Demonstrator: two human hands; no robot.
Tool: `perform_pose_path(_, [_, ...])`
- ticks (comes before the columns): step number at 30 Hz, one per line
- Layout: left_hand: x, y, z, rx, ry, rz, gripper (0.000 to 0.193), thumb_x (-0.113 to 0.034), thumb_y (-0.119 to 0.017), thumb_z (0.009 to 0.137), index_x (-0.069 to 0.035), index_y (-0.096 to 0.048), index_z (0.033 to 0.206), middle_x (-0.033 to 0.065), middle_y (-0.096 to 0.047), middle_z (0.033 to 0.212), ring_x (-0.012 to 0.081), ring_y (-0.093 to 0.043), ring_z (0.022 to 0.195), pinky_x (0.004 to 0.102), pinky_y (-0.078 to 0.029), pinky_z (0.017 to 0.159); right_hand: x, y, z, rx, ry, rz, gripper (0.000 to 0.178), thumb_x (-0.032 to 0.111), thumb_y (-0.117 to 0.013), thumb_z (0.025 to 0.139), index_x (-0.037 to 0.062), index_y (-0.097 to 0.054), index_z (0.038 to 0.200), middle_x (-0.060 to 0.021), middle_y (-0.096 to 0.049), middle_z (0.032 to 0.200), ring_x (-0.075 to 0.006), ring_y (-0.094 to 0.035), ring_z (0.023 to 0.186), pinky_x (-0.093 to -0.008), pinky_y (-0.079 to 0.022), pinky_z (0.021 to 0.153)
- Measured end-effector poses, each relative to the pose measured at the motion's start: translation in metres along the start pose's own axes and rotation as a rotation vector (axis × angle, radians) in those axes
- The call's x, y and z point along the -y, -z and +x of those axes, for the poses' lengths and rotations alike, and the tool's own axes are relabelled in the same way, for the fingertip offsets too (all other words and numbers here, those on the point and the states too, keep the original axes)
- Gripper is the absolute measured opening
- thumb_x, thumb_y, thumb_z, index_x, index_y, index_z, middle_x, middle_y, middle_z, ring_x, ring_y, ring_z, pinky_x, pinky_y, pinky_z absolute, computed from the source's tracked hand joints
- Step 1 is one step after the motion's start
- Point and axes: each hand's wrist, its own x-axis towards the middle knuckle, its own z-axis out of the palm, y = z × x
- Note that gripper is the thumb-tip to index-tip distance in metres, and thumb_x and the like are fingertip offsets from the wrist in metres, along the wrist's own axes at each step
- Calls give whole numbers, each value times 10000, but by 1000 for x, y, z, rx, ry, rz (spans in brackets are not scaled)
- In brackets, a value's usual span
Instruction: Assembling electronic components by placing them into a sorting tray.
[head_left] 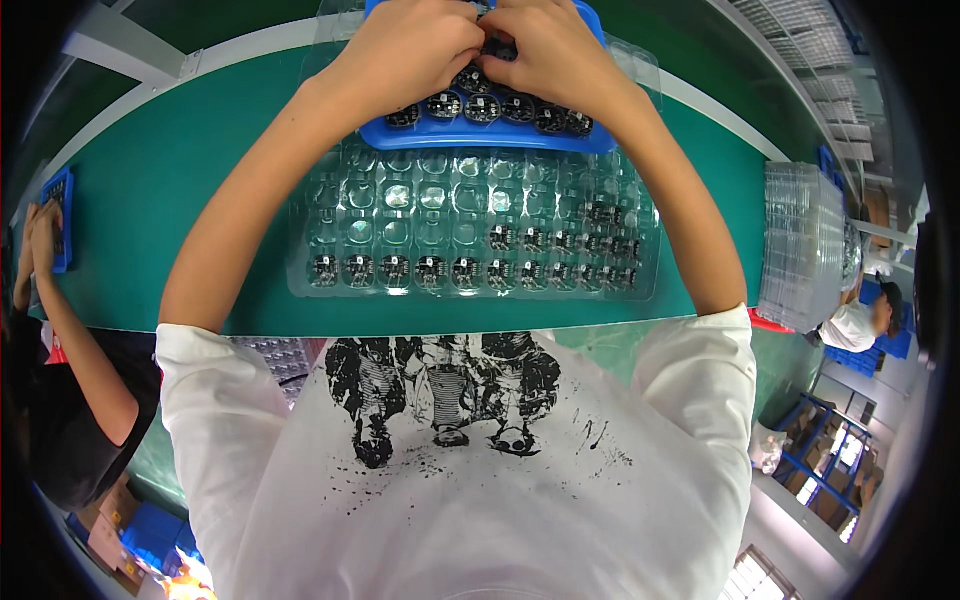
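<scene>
Both hands meet over a blue tray (480,138) at the far side of the table, which holds several small round black circuit boards (482,107). My left hand (425,45) is closed, with its fingertips curled in among the boards. Beside it, my right hand (555,50) is also closed, thumb and fingers bent toward the left fingertips. A dark board shows between the two hands, but what each one grips is hidden. Nearer me lies a clear plastic blister tray (380,232); boards fill its front row and part of the rows behind at the right.
A green table (240,285) carries the trays. A tall stack of clear plastic trays (800,245) stands at the right end. To the left, another person's hands (42,235) are at a second blue tray (63,220). Further right, another person (855,325) is near blue crates.
</scene>
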Motion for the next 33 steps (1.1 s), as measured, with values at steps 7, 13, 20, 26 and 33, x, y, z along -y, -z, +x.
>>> perform_pose_path(7, [-6, -2, 3, 70, 106, -1, 89, -108, -607, 725, -28, -627, 691, 133, -612, 751, 311, -577, 776, 409, -463, 726, -5, -2, -3, -28, 14, 38, 197, 174, -645, 685, -4, -624, 766, -178, -607, 868, -353, -568, 885, -456, -437, 772])
perform_pose_path(13, [-10, -4, 9, 103, 204, -26, 115, -98, -595, 748, -11, -642, 689, 177, -627, 766, 360, -585, 807, 445, -470, 714, -13, -14, -11, -373, 321, -88, 212, 180, -648, 697, -1, -641, 806, -179, -610, 862, -355, -572, 883, -455, -442, 761])
perform_pose_path(20, [2, 28, 17, 187, 279, -309, 197, -116, -592, 717, 45, -661, 809, 227, -630, 745, 345, -630, 696, 408, -492, 661, 0, 20, -6, -125, 70, 178, 194, 152, -645, 711, -5, -643, 825, -196, -610, 810, -368, -580, 821, -429, -467, 717])
perform_pose_path(26, [-20, 72, -46, 326, 403, -485, 181, -39, -580, 785, -21, -634, 957, 76, -602, 869, 181, -556, 739, 279, -429, 640, 37, 36, -83, -50, 9, 333, 161, 70, -693, 742, 10, -639, 881, -97, -597, 745, -256, -585, 650, -352, -481, 604])
perform_pose_path(33, [-61, 103, -114, 750, 554, -406, 183, -86, -671, 727, -5, -620, 883, 125, -566, 768, 289, -574, 745, 390, -447, 647, 75, 2, -122, 377, -128, 226, 72, 79, -641, 755, 31, -620, 804, -101, -617, 747, -293, -598, 653, -403, -455, 551])
